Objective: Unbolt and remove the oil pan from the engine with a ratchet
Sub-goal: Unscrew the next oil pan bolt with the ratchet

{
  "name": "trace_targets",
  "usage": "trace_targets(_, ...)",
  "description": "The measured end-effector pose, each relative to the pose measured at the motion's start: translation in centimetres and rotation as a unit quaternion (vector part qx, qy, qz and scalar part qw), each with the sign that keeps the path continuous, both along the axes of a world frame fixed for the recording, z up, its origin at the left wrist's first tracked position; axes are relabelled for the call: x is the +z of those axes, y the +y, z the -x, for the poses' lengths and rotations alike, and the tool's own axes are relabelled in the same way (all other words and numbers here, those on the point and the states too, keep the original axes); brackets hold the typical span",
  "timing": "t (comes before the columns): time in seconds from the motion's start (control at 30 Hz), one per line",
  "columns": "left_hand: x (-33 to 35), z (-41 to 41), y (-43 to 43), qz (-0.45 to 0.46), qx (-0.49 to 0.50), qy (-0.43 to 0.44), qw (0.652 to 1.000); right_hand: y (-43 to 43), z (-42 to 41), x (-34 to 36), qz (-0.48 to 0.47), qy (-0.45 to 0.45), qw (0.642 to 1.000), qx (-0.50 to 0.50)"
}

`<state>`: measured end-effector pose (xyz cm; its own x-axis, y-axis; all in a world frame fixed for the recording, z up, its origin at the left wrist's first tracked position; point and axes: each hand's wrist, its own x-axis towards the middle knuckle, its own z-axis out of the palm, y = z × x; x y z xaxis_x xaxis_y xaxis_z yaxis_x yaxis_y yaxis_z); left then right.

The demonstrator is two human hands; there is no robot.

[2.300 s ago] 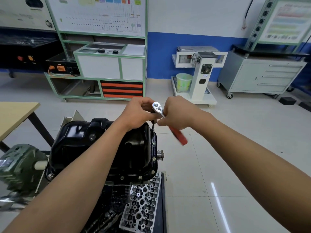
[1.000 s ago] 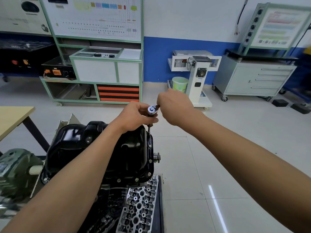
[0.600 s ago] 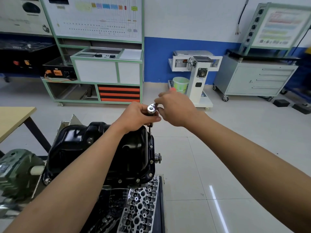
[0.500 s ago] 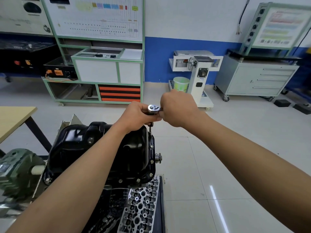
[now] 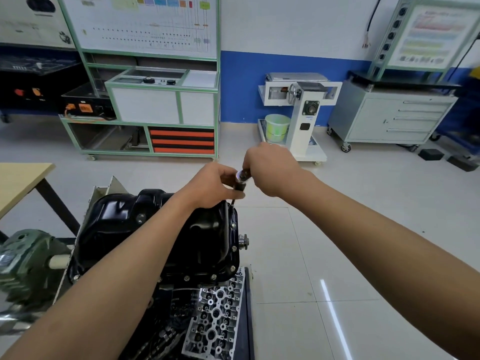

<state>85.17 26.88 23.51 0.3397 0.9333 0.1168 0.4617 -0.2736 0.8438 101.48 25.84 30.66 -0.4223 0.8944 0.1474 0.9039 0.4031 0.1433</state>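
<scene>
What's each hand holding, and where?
Both hold the chrome ratchet: left hand pinches the dark extension under its head, right hand wraps the handle, hidden by the fingers.

left hand (image 5: 210, 185) steadies ratchet (image 5: 241, 178) | right hand (image 5: 271, 168) grips handle | black oil pan (image 5: 155, 229) below

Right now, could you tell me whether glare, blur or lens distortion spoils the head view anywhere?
Head view: a glare streak on the floor and highlights on the oil pan; the ratchet head slightly blurred; the wide lens tilts the green rack near the edge.
</scene>
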Motion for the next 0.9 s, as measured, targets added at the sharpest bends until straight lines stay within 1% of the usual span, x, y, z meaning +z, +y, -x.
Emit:
trace_targets(0.13,0.4,0.3,0.6,0.021,-0.025,0.022,0.999,1.0,0.2,0.2,0.029,-0.001,0.994,0.101)
trace_targets(0.17,0.4,0.4,0.7,0.027,-0.026,0.026,0.999,1.0,0.2,0.2,0.033,0.002,0.994,0.108)
trace_targets(0.2,0.4,0.4,0.9,0.031,-0.023,0.028,0.999,1.0,0.2,0.2,0.040,0.006,0.994,0.100)
trace_targets(0.27,-0.1,0.2,1.1,0.018,0.010,0.023,1.000,0.7,0.0,0.3,0.039,0.005,0.998,0.044)
trace_targets(0.33,-0.5,-0.4,0.9,-0.017,0.056,0.023,0.998,0.5,-0.2,0.4,0.024,-0.004,0.999,-0.031)
trace_targets(0.37,-0.7,-0.7,0.8,-0.037,0.072,0.026,0.996,0.4,-0.2,0.3,0.037,0.009,0.997,-0.060)
trace_targets(0.43,-0.8,-1.1,0.9,-0.078,0.080,0.042,0.993,0.3,-0.2,0.1,0.074,0.057,0.992,-0.086)
trace_targets(0.5,-0.6,-1.3,1.1,-0.106,0.083,0.087,0.987,0.1,0.2,-0.1,0.090,0.098,0.986,-0.104)
trace_targets(0.53,-0.4,-1.4,1.1,-0.116,0.088,0.108,0.983,0.1,0.3,-0.1,0.095,0.111,0.983,-0.113)
trace_targets(0.6,-0.1,-1.4,1.0,-0.122,0.091,0.124,0.981,0.0,0.6,0.2,0.104,0.116,0.981,-0.116)
trace_targets(0.63,0.0,-1.3,1.1,-0.119,0.081,0.120,0.982,0.0,0.6,0.4,0.107,0.112,0.982,-0.108)
trace_targets(0.7,0.3,-0.7,1.2,-0.092,0.032,0.100,0.990,-0.2,0.7,0.8,0.106,0.074,0.988,-0.083)
trace_targets(0.77,0.6,0.0,1.5,-0.046,-0.025,0.090,0.995,-0.4,0.9,1.0,0.079,0.011,0.996,-0.051)
trace_targets(0.83,0.9,0.7,1.8,-0.010,-0.067,0.081,0.994,-0.4,1.0,1.0,0.051,-0.030,0.998,-0.025)
trace_targets(0.9,0.8,1.1,1.9,0.008,-0.083,0.057,0.995,-0.3,1.1,1.2,0.051,-0.035,0.998,0.000)
